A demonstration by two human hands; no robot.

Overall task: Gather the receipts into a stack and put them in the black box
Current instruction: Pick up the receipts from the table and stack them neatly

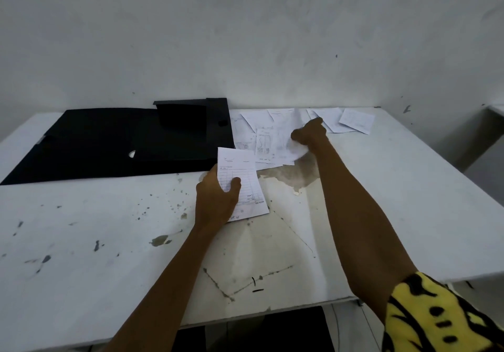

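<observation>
Left hand (216, 199) pinches a receipt (240, 180), thumb on the printed face, fingers behind the sheet. Held just above the table (81, 229), near the front edge of the black box (122, 141). Printed grid and some handwriting on it, text reads upside down from this view. Could be more than one sheet in that grip, cannot tell.

Right hand (309, 133) reaches farther back, curled closed on the edge of a loose receipt (291, 152) in the scattered receipts (272, 131). That sheet is motion-blurred, partly lifted off the table at the hand. Exact finger contact hidden by the back of the hand.

Scattered receipts lie overlapping along the far edge of the table against the wall (245, 38), just right of the black box. A few more sheets sit apart to the right, past the right hand, one tilted (357, 120).

Black box is opened flat, lid spread to the left, upright back part at its right end. Lies on the left far part of the table, touching the leftmost papers.

Table is white, stained, with dark specks and a brownish patch below the right hand. Yellow and black patterned sleeve (436, 316) shows on the right arm at the lower right corner.
</observation>
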